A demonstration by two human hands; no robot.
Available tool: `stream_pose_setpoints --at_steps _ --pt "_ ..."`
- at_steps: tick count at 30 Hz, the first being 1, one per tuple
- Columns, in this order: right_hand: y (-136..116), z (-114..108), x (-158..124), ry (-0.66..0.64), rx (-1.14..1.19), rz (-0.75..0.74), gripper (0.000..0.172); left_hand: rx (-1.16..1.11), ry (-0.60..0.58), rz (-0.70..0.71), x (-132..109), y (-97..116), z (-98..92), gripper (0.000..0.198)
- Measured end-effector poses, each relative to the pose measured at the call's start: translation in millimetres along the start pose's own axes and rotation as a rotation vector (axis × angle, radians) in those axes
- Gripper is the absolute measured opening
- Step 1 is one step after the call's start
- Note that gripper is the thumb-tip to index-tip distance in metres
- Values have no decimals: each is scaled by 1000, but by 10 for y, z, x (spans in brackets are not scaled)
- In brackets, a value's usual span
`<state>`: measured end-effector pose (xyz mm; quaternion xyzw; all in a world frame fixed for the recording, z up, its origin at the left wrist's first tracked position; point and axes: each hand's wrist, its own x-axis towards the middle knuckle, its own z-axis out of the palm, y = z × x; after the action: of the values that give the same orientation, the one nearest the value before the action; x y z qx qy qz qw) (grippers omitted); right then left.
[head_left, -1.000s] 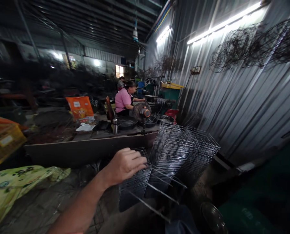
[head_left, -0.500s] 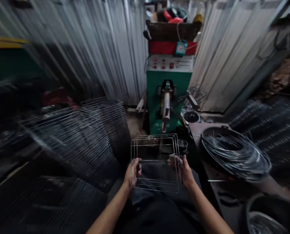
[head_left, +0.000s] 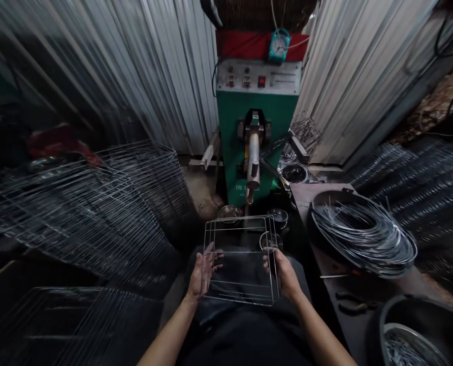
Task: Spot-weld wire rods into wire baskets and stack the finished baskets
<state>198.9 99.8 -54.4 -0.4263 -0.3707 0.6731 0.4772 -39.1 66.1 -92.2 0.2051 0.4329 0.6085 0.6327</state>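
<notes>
A box-shaped frame of thin metal wire (head_left: 241,252) is held over my lap, its long open side facing me. My left hand (head_left: 200,277) supports the frame's left side, thumb up and fingers loosely through the wires. On the opposite side, my right hand (head_left: 287,274) grips the wires, with fingertips showing inside the frame. Beyond the frame stands a green machine (head_left: 228,122) with a panel of switches. Its metal arm (head_left: 253,152) points toward me, apart from the frame. Small round dishes (head_left: 229,213) sit below that arm.
Stacked wire racks (head_left: 108,198) crowd my left. To my right a bench (head_left: 300,193) carries a coil of wire (head_left: 390,244) in a round pan, pliers (head_left: 350,308) and a dark tub (head_left: 377,330) of small metal pieces. Corrugated metal sheeting (head_left: 165,66) stands behind.
My view has tilted down and shifted slightly, so the machine appears higher and nearer. The wire frame stays between both hands; the left hand's fingers have spread.
</notes>
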Motion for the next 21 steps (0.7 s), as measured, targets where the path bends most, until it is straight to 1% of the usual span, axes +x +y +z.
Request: stream_pose_setpoints --at_steps 2,4,6,8,10,11,13,14,16,17,19,21 --pt "-82 80 -22 -24 104 37 40 -12 -33 -41 22 13 13 73" --pt "-192 150 -53 -35 167 60 41 -7 -37 -79 52 16 42 74" --pt "-314 210 -88 -53 162 82 41 38 18 -77 72 5 81 72" --pt "-417 262 -119 -107 86 87 39 131 120 10 59 -12 125 66" --pt "-471 312 -131 -197 -45 84 38 255 199 179 3 -17 176 58" --pt "-477 339 -129 -240 -118 74 38 322 204 273 -39 -7 209 55" --pt "-451 399 -113 -294 -244 47 38 436 136 415 -138 43 295 51" --pt "-427 433 -105 -306 -289 32 39 475 74 446 -187 83 348 50" --pt "-377 507 -102 -310 -333 -5 40 530 -57 432 -273 176 465 52" --pt "-357 544 -111 -312 -338 -20 40 561 -99 406 -307 221 524 53" --pt "-335 609 -148 -316 -322 -46 40 637 -105 366 -360 288 628 54" --pt "-337 646 -192 -324 -280 -64 41 714 -44 379 -399 318 703 51"
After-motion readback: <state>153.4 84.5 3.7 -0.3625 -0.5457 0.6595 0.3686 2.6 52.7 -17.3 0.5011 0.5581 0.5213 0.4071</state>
